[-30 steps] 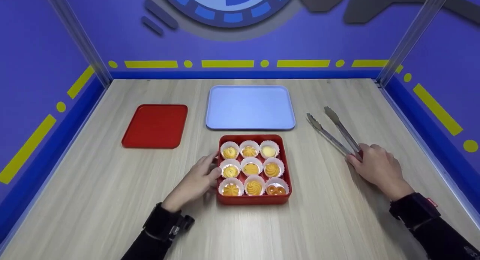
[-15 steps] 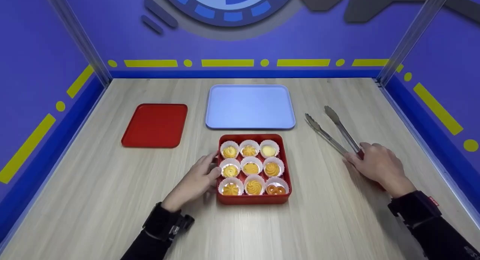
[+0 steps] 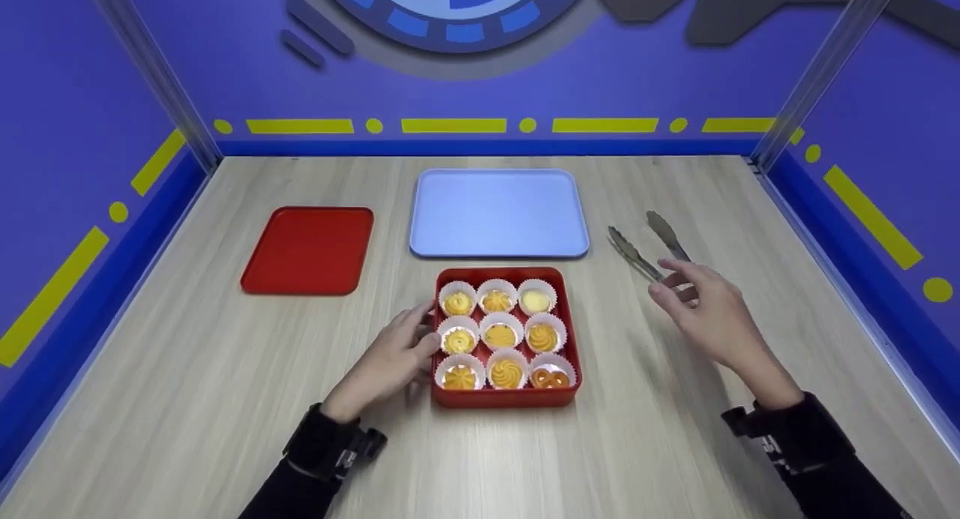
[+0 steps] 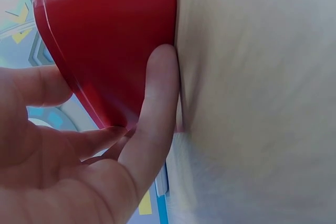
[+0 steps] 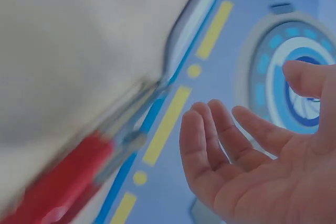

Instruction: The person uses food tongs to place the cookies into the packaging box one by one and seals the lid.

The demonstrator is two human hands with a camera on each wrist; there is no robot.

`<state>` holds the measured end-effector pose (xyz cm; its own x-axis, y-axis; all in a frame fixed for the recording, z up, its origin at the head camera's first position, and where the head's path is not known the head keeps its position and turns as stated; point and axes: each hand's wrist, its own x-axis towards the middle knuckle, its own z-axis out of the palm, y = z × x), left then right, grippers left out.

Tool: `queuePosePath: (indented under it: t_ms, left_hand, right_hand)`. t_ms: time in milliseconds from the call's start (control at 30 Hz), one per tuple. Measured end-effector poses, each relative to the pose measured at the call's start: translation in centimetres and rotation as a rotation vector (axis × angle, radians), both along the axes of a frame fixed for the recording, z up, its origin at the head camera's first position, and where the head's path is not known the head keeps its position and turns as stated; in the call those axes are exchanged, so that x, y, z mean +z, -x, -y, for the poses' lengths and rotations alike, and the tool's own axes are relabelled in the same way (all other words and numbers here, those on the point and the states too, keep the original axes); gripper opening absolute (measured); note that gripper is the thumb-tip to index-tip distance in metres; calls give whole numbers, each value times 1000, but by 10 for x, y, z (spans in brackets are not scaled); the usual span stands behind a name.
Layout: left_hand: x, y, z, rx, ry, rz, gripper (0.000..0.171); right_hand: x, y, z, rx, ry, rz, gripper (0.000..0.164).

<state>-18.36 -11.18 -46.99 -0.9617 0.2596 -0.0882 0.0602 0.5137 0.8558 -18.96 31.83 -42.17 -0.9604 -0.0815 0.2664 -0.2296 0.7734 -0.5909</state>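
Observation:
A red square box (image 3: 504,399) holds several cookies in white paper cups, including a swirled cookie (image 3: 508,373) and a pretzel-shaped one (image 3: 551,380). At its left wall rests my left hand (image 3: 384,363); in the left wrist view its extended fingers touch the outside of the red wall (image 4: 105,35). My right hand (image 3: 712,316) hovers above the tongs (image 3: 663,229), partly covering them from the head view. With loosely bent fingers and nothing in them, that hand (image 5: 257,156) stands apart from the tongs' red handles (image 5: 79,166) in the right wrist view.
Behind the box lies a pale blue tray (image 3: 499,213). A red square lid or tray (image 3: 309,250) lies at the left. Blue panels (image 3: 465,99) with yellow marks enclose the wooden table (image 3: 187,354) at the back and sides.
My right hand has let go of the tongs, lifted off and moved left over them. The tongs have stayed on the table. My left hand keeps its place at the box.

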Motion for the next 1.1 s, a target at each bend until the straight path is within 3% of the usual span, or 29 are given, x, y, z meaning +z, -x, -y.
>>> queuePosePath:
  t_ms: [300, 600, 800, 967, 1100]
  left_hand:
    - [1, -1, 0, 2, -2, -13, 61]
    - [1, -2, 1, 8, -13, -32, 59]
    - [2, 1, 4, 25, -42, -29, 59]
    - [2, 10, 14, 49, -58, -41, 58]
    - [8, 27, 37, 79, -27, -78, 55]
  right_hand:
    - [2, -2, 48, 50, 168, 117, 54]
    - [-10, -5, 74, 85, 377, 180, 55]
    - [-21, -3, 83, 84, 454, 225, 55]
    - [-32, -1, 83, 80, 470, 267, 54]
    - [-36, -2, 83, 87, 476, 279, 53]
